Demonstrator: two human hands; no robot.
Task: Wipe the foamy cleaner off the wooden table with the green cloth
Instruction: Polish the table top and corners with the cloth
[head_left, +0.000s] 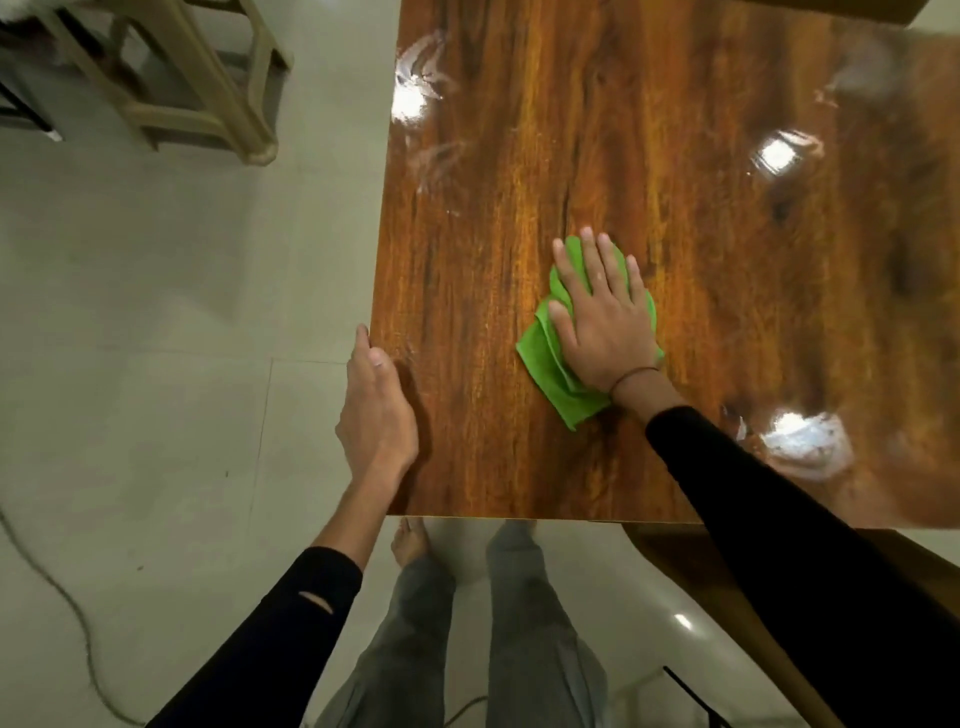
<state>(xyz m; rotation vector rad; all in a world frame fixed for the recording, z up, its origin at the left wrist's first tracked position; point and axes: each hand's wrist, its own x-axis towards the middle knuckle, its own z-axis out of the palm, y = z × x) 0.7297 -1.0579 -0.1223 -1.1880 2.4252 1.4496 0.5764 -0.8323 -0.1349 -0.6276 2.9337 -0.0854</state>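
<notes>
Right hand: the right hand (602, 317) lies flat with fingers spread, palm pressing the green cloth (550, 364) onto the wooden table (519, 156), centre of the frame.
Left hand: the left hand (376, 410) rests loosely curled on the table's left edge, gripping nothing; it seems to steady the body.
Foam left: white foamy cleaner (421, 78) streaks the upper left of the tabletop; another patch (802, 439) sits lower right, beside the black sleeve (779, 519).
Technique: keep the palm flat and sweep in overlapping passes toward each patch, refolding the cloth once soaked.
</notes>
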